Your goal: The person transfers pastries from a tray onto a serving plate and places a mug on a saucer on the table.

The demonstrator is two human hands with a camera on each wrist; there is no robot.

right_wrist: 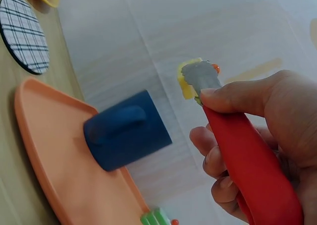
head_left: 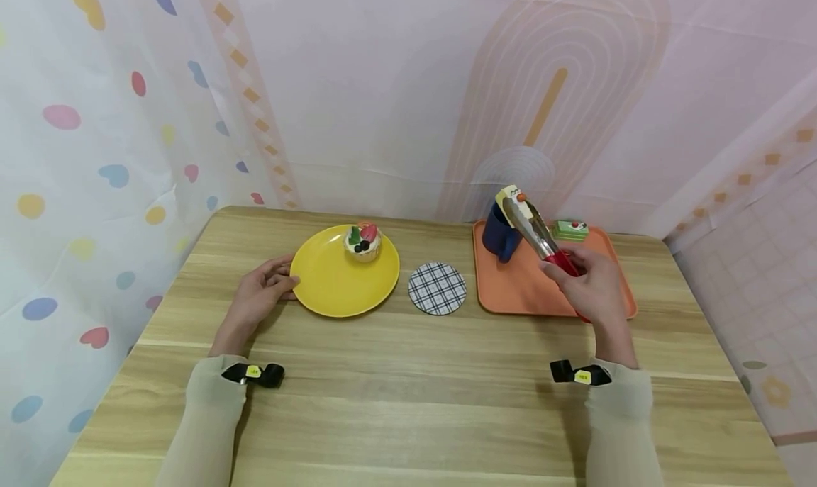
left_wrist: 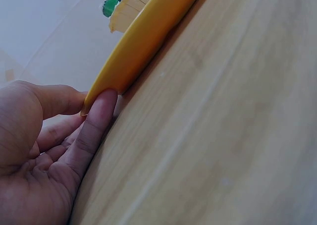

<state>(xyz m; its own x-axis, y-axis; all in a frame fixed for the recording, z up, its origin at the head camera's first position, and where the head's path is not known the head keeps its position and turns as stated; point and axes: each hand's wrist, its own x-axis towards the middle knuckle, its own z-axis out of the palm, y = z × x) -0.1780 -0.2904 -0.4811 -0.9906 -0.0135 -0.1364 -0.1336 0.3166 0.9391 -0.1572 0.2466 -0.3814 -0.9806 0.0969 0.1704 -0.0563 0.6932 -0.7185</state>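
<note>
In the head view, holds tongs (head_left: 544,242) in the right hand (head_left: 593,283) over the orange tray (head_left: 520,292), aiming them away and leftward along their long axis, with a cake piece (head_left: 511,191) at the tips, overlapping the blue mug (head_left: 493,234) in outline. Grips the yellow plate (head_left: 335,281) by its left rim with the left hand (head_left: 258,295). In the left wrist view, pinches that rim between thumb and fingers — parted only by its thickness. In the right wrist view, slants the tongs up and leftward, apart from the mug, curling fingers round the red handles — and clamps the cake piece between narrowly parted tips.
</note>
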